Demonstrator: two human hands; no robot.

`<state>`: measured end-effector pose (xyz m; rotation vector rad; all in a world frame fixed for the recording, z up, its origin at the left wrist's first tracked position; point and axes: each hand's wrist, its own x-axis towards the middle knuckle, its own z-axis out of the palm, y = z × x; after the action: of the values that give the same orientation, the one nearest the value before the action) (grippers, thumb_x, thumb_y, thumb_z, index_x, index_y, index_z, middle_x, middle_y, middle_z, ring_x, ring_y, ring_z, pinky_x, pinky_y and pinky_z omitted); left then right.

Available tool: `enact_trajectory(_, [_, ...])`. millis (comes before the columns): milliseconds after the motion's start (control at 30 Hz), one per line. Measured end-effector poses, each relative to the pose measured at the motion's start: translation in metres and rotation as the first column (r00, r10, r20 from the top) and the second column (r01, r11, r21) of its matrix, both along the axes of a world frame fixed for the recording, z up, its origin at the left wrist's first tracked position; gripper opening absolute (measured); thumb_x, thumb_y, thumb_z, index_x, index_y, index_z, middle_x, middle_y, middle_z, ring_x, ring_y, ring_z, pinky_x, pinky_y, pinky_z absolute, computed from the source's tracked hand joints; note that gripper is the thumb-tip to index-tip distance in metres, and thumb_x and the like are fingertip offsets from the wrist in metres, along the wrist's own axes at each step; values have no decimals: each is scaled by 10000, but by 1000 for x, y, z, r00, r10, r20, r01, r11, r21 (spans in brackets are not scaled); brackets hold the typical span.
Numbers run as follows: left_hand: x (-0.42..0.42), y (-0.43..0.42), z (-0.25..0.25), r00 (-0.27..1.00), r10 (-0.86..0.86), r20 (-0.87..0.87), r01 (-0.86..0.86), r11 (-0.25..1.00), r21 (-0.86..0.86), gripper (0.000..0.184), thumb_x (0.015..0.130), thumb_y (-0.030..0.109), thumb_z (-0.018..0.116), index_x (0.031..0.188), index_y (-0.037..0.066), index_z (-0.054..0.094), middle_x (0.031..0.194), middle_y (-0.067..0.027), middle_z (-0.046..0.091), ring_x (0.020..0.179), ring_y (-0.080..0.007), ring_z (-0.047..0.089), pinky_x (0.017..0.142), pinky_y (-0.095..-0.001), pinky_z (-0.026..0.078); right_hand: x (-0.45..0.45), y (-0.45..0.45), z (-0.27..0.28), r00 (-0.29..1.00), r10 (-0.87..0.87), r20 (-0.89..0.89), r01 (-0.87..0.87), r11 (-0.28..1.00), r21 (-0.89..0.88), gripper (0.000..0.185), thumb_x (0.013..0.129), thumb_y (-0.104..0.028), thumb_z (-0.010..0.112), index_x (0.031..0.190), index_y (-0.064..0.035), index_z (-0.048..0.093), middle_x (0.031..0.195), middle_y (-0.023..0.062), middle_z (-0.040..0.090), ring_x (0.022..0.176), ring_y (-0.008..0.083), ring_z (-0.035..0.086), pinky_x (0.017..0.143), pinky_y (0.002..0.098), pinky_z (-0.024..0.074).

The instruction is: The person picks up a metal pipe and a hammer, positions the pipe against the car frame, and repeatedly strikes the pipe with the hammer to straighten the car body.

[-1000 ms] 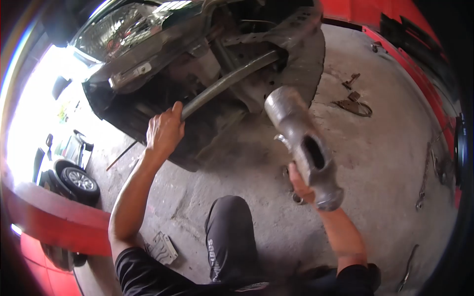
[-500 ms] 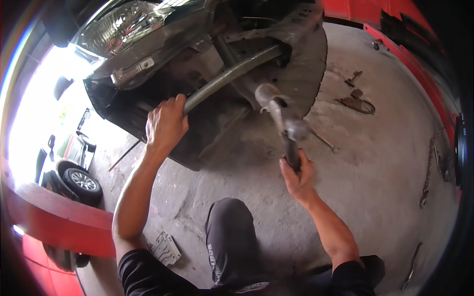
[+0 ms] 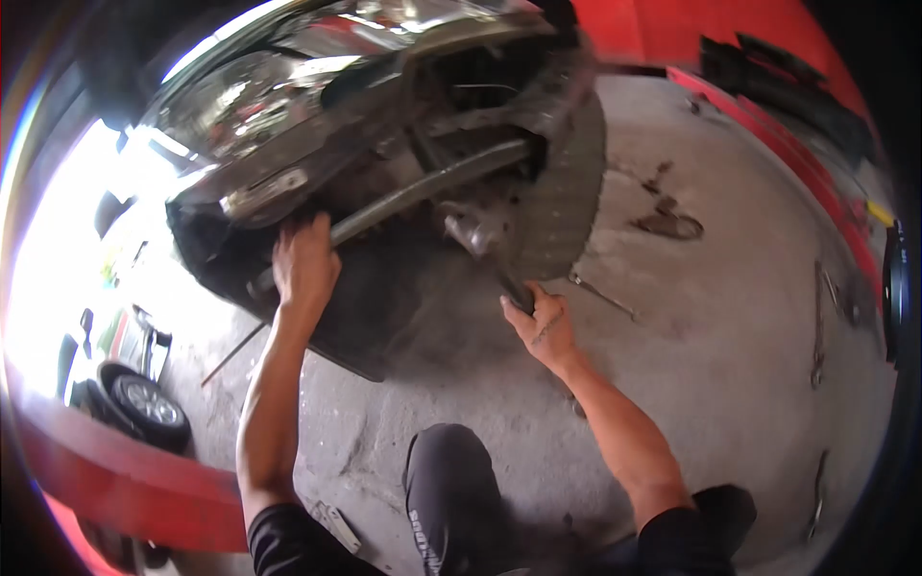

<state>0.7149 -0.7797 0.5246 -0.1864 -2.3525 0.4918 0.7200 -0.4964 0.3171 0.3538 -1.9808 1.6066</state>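
My left hand (image 3: 306,261) is wrapped around a long, slightly curved metal bar (image 3: 423,189) below the front of a damaged car (image 3: 355,144). The bar's far end meets the dark bodywork at the upper right. In my right hand (image 3: 545,328) is the dark handle of a hammer, whose metal head (image 3: 476,232) is blurred. That head is just below the bar, near the car's underside; whether it touches anything is unclear. A dark panel (image 3: 562,206) hangs behind it.
On the concrete floor (image 3: 672,384) lie a long-handled tool (image 3: 603,296), rusty metal pieces (image 3: 669,221) and a chain (image 3: 818,326). A red beam (image 3: 134,470) runs low at the left, with a car wheel (image 3: 146,405) beyond it. Another red rail (image 3: 788,158) stands at the right.
My right hand and the hammer have moved left and slightly up, closer to the car's underside. My left hand keeps hold of the bar. The whole view has shifted a little.
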Motion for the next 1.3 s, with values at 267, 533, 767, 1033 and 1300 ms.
enact_trajectory(267, [49, 24, -30, 981, -28, 191, 6, 993, 115, 373, 801, 60, 722, 1124, 33, 537, 754, -205, 666, 706, -428, 668, 616, -527, 514, 72, 21, -36, 963, 131, 237, -127, 991, -30, 303, 920, -283, 679, 895, 9, 601, 550, 94, 546, 495, 179, 559, 515, 337, 440])
enact_trajectory(533, [48, 64, -20, 987, 35, 154, -52, 993, 105, 210, 840, 130, 726, 965, 54, 576, 720, -218, 666, 753, -446, 670, 636, -540, 517, 88, 36, -21, 961, 174, 215, -160, 984, -80, 351, 938, -332, 672, 915, 13, 612, 540, 81, 537, 477, 157, 547, 499, 318, 431])
enact_trajectory(767, [40, 69, 0, 985, 70, 157, -81, 995, 60, 241, 798, 71, 722, 1010, 46, 609, 791, -223, 690, 778, -436, 683, 674, -514, 538, 95, 52, -17, 954, 190, 232, -187, 982, -34, 367, 934, -349, 687, 944, 8, 606, 541, 98, 559, 466, 170, 551, 492, 327, 436])
enact_trajectory(1033, [26, 65, -4, 986, 94, 139, -104, 993, 62, 308, 768, 53, 718, 1064, 43, 632, 812, -228, 696, 808, -424, 690, 704, -523, 542, 92, 51, -21, 976, 141, 167, -145, 989, 11, 371, 926, -350, 693, 913, 9, 601, 555, 116, 578, 469, 197, 566, 497, 350, 449])
enact_trajectory(1300, [20, 59, -6, 973, 192, 126, -203, 975, 87, 222, 732, 131, 690, 929, 75, 604, 764, -198, 690, 779, -424, 691, 690, -540, 540, 86, 45, 10, 893, 236, 382, -215, 972, -96, 358, 920, -285, 690, 1046, 46, 644, 724, 172, 672, 637, 219, 662, 637, 350, 504])
